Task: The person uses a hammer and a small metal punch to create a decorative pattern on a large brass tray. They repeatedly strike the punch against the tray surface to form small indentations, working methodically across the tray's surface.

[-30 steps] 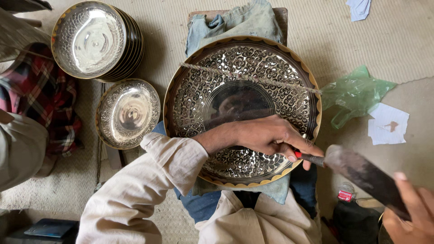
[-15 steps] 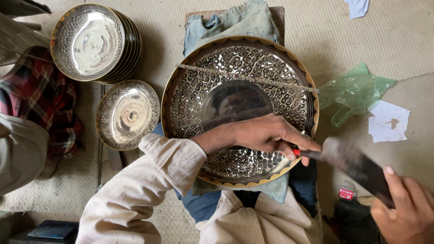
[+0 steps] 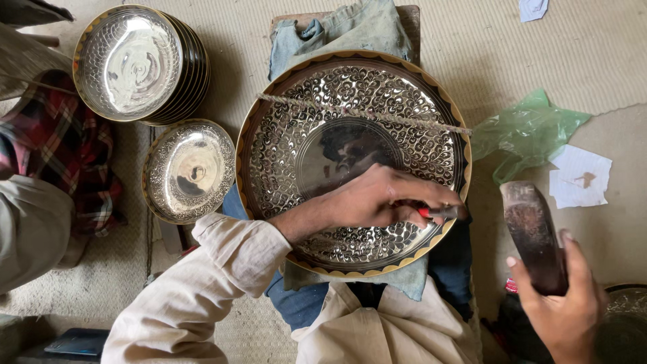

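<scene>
while left hand (image 3: 377, 199) pins tray (image 3: 283, 135) | right hand (image 3: 563, 307) grips hammer (image 3: 532, 232)

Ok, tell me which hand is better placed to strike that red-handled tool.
Right, probably. The right hand grips the dark mallet beside the tray, while the left hand is busy holding the red-handled tool on the tray's engraved band.

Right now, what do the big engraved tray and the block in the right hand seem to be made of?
Engraved tray: probably polished metal, since its centre mirrors the room; dark painted rim with yellow scallops. Block in the right hand: dark and matte, wood or iron, unclear.
</scene>
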